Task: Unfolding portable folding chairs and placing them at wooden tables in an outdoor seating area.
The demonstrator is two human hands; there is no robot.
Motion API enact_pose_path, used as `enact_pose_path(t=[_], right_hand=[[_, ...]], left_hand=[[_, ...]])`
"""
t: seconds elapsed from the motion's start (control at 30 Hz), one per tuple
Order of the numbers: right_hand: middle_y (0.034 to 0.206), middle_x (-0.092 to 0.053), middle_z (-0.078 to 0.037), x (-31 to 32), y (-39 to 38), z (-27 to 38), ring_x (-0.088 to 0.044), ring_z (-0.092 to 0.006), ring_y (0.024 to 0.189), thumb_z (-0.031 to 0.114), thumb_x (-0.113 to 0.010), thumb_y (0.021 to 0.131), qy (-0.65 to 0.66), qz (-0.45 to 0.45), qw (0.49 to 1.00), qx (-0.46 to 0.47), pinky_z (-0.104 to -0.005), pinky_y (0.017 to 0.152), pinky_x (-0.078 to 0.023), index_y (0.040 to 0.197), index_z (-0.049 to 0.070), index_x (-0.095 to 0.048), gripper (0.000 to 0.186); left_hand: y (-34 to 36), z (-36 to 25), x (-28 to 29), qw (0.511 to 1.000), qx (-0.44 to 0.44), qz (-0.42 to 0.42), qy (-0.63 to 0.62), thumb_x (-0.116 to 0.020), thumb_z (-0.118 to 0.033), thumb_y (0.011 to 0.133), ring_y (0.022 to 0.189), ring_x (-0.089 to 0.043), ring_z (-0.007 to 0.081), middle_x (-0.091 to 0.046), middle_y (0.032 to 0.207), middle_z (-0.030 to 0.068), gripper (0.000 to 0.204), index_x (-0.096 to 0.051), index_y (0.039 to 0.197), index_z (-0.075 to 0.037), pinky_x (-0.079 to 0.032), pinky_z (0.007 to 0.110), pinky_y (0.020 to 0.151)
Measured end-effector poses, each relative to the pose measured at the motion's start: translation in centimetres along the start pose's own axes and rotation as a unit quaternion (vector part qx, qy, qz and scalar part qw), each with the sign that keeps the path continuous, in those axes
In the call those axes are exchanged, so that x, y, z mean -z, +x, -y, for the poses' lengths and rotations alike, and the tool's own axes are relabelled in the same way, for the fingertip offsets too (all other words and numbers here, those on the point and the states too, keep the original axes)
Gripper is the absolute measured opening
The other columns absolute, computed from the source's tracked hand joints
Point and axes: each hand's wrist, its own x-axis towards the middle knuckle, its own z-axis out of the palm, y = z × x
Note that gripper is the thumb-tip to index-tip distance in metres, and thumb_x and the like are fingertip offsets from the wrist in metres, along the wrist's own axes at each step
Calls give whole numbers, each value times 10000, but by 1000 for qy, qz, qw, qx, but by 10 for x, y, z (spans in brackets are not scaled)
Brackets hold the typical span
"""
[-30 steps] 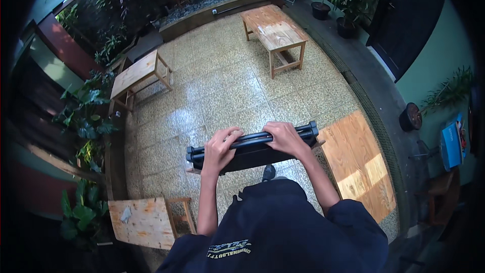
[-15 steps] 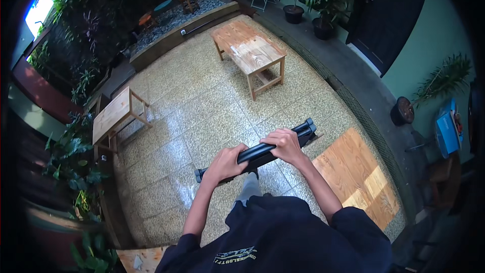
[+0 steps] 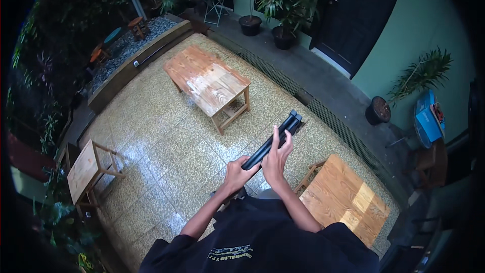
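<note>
A black object of paired parallel tubes with blocky end caps (image 3: 257, 155) is held in front of my body, slanting up to the right. It looks like a folded stand, but its exact kind is unclear. My left hand (image 3: 235, 176) is closed around its lower left part. Further along, my right hand (image 3: 276, 163) grips it with the thumb across the tubes and the fingers along the far side. The underside of the object is hidden by my hands.
A wooden table (image 3: 222, 88) with pale patches stands ahead. Another wooden table (image 3: 348, 194) is close on my right, and a smaller one (image 3: 83, 172) at left. Potted plants (image 3: 284, 38), a dark door (image 3: 353, 25) and a blue box (image 3: 429, 121) line the right side.
My view has turned right and the tables have shifted left in it. The black object is tilted more steeply, its right end raised. My right hand's fingers have straightened and changed their hold.
</note>
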Motion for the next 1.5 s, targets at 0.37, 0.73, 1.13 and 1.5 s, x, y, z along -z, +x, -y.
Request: enact_pose_path(t=[0.37, 0.73, 1.13, 1.5], right_hand=[[885, -616, -62, -164, 155, -121, -620, -165, 843, 275, -664, 1101, 481, 202, 777, -352, -357, 785, -519, 1271, 36, -572, 308], [833, -537, -1, -270, 359, -226, -513, -83, 640, 337, -541, 1175, 530, 276, 725, -344, -314, 584, -478, 1010, 117, -475, 283], [638, -373, 88, -245, 721, -497, -312, -11, 456, 354, -603, 1143, 385, 184, 840, -335, -226, 397, -196, 1043, 82, -655, 295], [650, -441, 62, -308, 892, -495, -306, -18, 438, 329, -619, 1140, 351, 185, 869, -296, -234, 385, -206, 1302, 38, -709, 345]], left_hand=[[242, -27, -123, 979, 82, -35, -184, -751, -195, 1051, 782, -677, 78, -801, 897, 52, 308, -765, 1213, 67, -573, 296, 696], [474, -80, -170, 928, 65, -143, -338, -752, -184, 1060, 593, -549, 16, -732, 833, -9, 325, -765, 1302, 34, -390, 198, 499], [785, 157, -67, 952, 101, -225, -183, -681, -278, 1110, 472, -483, 68, -563, 614, -21, 419, -655, 765, -42, -369, 284, 423], [991, 250, -149, 927, 202, -87, -302, -650, -233, 1109, 559, -605, 153, -697, 878, 75, 231, -674, 1008, -26, -508, 302, 470]])
